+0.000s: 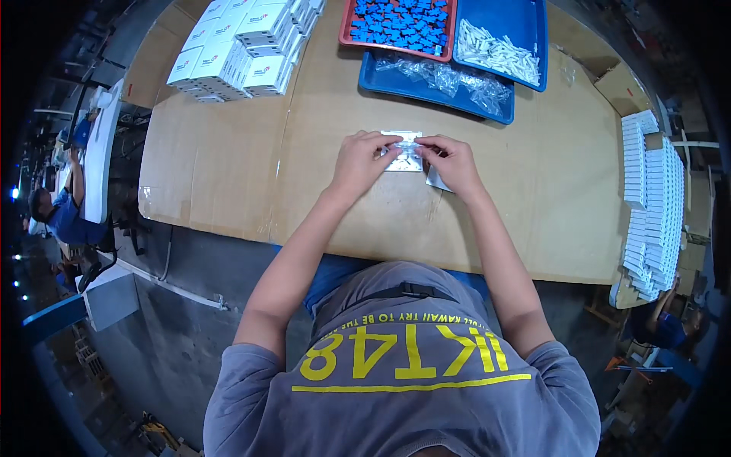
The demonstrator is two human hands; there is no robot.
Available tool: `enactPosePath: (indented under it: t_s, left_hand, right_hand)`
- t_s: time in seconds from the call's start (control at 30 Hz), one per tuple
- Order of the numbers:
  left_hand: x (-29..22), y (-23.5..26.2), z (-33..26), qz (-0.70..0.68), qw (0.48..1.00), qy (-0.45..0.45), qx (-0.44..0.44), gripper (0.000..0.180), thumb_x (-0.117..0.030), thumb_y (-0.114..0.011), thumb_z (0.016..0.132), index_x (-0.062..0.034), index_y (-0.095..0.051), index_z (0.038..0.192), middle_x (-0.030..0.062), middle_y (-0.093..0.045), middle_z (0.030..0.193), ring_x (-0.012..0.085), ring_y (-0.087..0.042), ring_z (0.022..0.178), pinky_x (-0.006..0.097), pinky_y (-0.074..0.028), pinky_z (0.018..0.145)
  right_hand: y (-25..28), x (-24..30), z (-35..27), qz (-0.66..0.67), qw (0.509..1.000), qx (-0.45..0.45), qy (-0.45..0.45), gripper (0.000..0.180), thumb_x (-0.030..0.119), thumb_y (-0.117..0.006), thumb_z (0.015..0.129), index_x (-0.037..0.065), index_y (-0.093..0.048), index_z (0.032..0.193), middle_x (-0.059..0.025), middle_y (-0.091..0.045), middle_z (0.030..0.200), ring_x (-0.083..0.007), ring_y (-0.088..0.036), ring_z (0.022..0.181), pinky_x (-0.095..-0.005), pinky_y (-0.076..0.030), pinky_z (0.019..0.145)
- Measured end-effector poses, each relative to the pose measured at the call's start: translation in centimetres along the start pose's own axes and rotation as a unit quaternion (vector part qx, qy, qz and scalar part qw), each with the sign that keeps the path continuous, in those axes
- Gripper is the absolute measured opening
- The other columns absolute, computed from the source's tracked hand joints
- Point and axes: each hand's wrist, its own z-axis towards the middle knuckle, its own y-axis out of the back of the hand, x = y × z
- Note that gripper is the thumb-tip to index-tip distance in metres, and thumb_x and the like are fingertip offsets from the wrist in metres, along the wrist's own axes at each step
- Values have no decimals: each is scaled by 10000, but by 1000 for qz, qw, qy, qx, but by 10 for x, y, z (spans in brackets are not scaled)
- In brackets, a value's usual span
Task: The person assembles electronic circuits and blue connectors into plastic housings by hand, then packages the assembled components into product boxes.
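Note:
A small white square box (403, 164) lies on the cardboard-covered table in front of me, with shiny clear plastic and small pale parts showing in it; the exact contents are too small to make out. My left hand (361, 161) comes at it from the left, thumb and fingertips closed at its upper left part. From the other side my right hand (454, 163) pinches at the upper right, its fingertips close to those of the left. Partly under my right hand is a flat white piece (437, 180), mostly hidden.
Beyond my hands stand a red tray (344, 39) of blue plastic parts, a blue tray (542, 46) of white pieces and a blue tray (373, 85) of clear bags. White boxes (221, 65) are stacked far left; more boxes (653, 198) line the right edge. Other people are at both sides.

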Motion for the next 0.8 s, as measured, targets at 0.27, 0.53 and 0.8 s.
enactPosePath:
  t_s: [0.27, 0.53, 0.8]
  left_hand:
    - [17, -7, -2, 113, 985, -104, -77, 150, -271, -788, 882, -159, -808, 980, 11, -706, 948, 220, -633, 984, 415, -405, 979]
    - [17, -10, -2, 125, 985, -105, -50, 122, -255, -777, 892, -148, -784, 951, 5, -712, 951, 230, -628, 940, 422, -392, 971]
    - [21, -14, -4, 118, 986, -110, -44, 75, -199, -752, 911, -148, -787, 954, -10, -714, 954, 222, -633, 917, 406, -407, 935]
  right_hand:
    - [-16, -1, -4, -191, 972, -61, 120, 143, 96, -745, 913, 18, -765, 1031, -124, -721, 966, -280, -697, 872, -364, -550, 789]
    - [-18, 4, -8, -217, 965, -40, 144, 101, 97, -712, 918, 29, -728, 991, -109, -671, 1018, -298, -681, 885, -380, -546, 773]
    - [-12, 5, -4, -301, 934, -41, 186, 80, 76, -703, 871, 16, -710, 923, -112, -677, 1017, -317, -686, 923, -432, -560, 804]
